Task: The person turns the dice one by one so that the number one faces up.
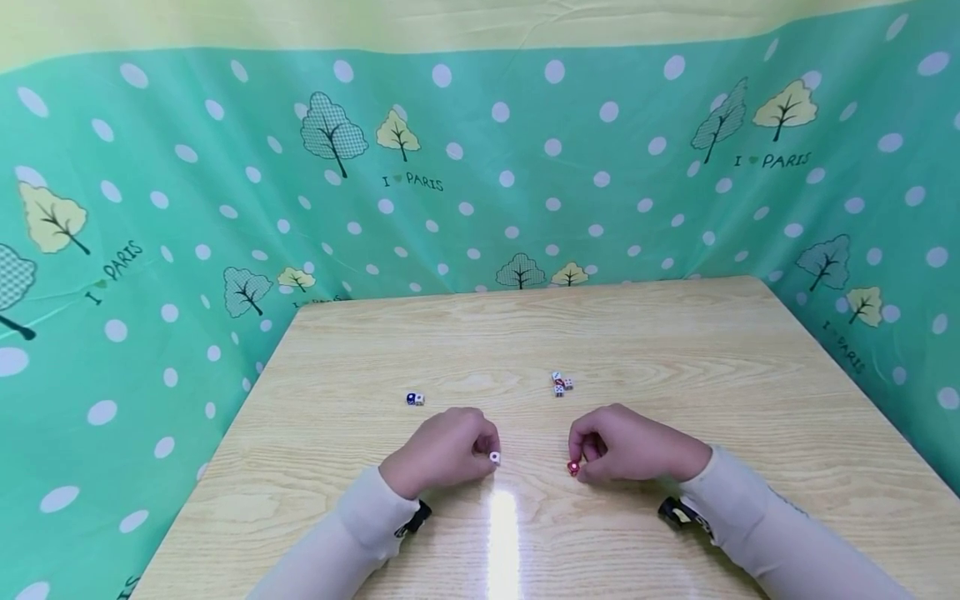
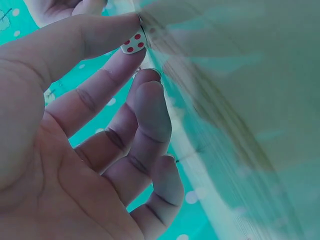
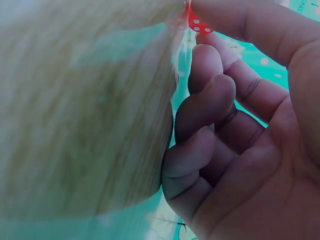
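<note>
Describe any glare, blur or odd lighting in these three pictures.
Head view: a bright white glare streak on the wooden table, toward the bottom edge; left wrist view: the table hazy with a greenish sheen, the white die's red dots readable; right wrist view: wood grain smeared, dim overall, the red die clearer.

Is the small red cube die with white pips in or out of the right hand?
In: the right hand pinches the red die between thumb and index finger.

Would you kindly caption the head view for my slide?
Left hand pinches a white die; right hand pinches a red die.
</note>
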The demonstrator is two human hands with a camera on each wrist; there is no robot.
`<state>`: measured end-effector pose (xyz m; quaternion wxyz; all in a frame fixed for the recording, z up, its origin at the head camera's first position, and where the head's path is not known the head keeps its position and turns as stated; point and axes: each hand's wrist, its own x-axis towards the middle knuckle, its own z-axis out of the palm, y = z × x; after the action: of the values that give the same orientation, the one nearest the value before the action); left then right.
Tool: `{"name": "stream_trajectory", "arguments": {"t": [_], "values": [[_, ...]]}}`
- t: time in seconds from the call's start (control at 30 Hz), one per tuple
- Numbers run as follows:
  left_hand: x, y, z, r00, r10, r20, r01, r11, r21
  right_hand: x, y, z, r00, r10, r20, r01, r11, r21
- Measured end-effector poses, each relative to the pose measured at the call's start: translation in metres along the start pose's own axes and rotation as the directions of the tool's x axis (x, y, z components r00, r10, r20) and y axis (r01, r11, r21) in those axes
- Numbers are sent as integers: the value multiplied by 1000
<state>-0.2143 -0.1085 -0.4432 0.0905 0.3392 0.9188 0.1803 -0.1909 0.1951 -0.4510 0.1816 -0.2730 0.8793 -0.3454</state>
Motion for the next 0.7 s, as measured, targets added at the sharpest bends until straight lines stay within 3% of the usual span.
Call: {"name": "stream_trajectory", "arguments": {"t": [0.47,0.7], "values": [[3,-23,-7,996,-81,-37,81,997,11,7,-4,8,998,-57,-18,55,997,-61],[6,-40,-15,985,-123,-120,129,990,48,12,-12,12,998,-67,-21,65,994,-86]]}}
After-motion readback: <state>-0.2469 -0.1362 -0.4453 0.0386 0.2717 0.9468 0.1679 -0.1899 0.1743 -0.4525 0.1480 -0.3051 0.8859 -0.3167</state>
